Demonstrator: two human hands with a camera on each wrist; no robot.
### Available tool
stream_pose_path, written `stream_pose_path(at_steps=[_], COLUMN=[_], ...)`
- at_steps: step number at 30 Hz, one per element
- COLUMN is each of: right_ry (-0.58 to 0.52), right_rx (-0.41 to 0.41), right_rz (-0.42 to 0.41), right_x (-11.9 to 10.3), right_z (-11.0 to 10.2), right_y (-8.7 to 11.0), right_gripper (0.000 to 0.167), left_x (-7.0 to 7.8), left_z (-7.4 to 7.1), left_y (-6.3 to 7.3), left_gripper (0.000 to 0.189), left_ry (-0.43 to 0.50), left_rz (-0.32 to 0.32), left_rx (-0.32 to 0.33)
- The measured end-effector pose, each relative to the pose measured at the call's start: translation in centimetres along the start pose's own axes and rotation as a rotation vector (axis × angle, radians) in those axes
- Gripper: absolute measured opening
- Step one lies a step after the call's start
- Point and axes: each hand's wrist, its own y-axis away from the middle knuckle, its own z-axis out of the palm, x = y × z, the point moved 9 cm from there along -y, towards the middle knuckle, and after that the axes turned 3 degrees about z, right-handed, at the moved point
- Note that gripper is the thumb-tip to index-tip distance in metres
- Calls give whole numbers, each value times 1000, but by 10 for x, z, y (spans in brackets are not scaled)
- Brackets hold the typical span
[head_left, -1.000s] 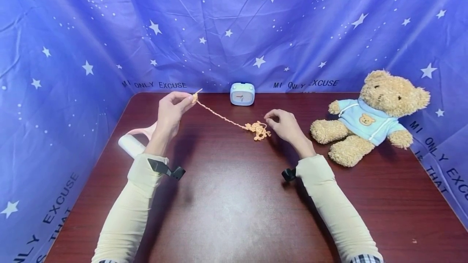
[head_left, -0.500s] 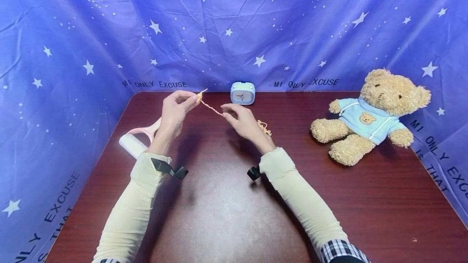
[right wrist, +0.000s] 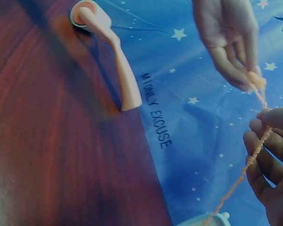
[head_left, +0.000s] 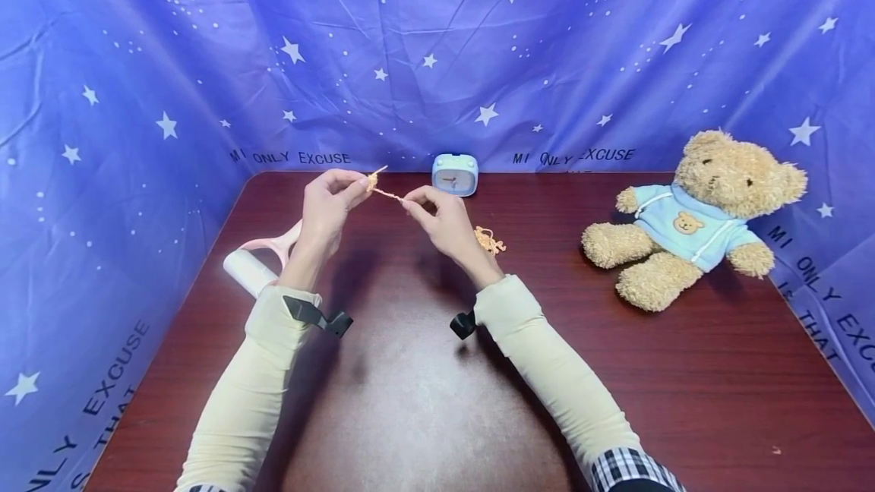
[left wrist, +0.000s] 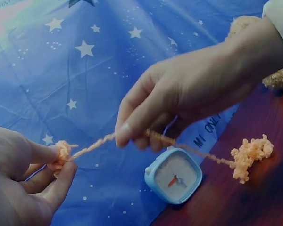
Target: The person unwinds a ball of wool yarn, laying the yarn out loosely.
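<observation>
My left hand [head_left: 326,207] pinches a small orange crocheted bit [left wrist: 62,155] at one end of a twisted orange yarn cord [left wrist: 96,144], raised above the table. A thin pale tip [head_left: 380,170] pokes out beside its fingertips. My right hand [head_left: 443,220] pinches the same cord a short way along, between thumb and index finger. From there the cord runs on to a crinkled orange yarn clump [left wrist: 251,155] on the table. In the head view the right wrist partly hides that clump.
A pale blue alarm clock [head_left: 455,175] stands at the table's back edge. A lint roller with a white roll [head_left: 249,272] and pink handle [right wrist: 127,80] lies behind my left forearm. The teddy bear [head_left: 704,215] sits at the right, before a starry blue curtain [head_left: 403,36].
My right hand has moved left from beside the yarn clump and has taken hold of the cord near my left hand. The left hand has shifted slightly right, still pinching its end.
</observation>
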Motion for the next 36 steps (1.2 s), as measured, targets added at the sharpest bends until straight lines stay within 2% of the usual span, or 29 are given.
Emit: stream_pose_path(at_steps=[4, 8, 14, 21, 23, 31, 36], right_ry=[-30, -69, -69, -56, -48, -74, -81], right_rx=[82, 144, 190, 238, 260, 364, 440], right_rz=[-11, 18, 46, 69, 82, 108, 133], right_x=[-1, 2, 5, -16, -14, 4, 39], right_z=[-20, -40, -64, -91, -97, -128, -152], right_y=[-2, -1, 2, 11, 13, 18, 19], right_gripper=[13, 14, 15, 14, 15, 15, 17], left_x=[1, 2, 2, 2, 2, 1, 1], left_z=[-5, -9, -12, -12, -13, -23, -28], left_y=[-2, -3, -3, -4, -4, -2, -2], left_gripper=[10, 7, 8, 11, 11, 9, 8], left_ry=[-27, -41, -33, -27, -31, -88, -97], left_rz=[4, 3, -4, -2, -6, -58, -83], left_rx=[19, 36, 52, 49, 55, 93, 100])
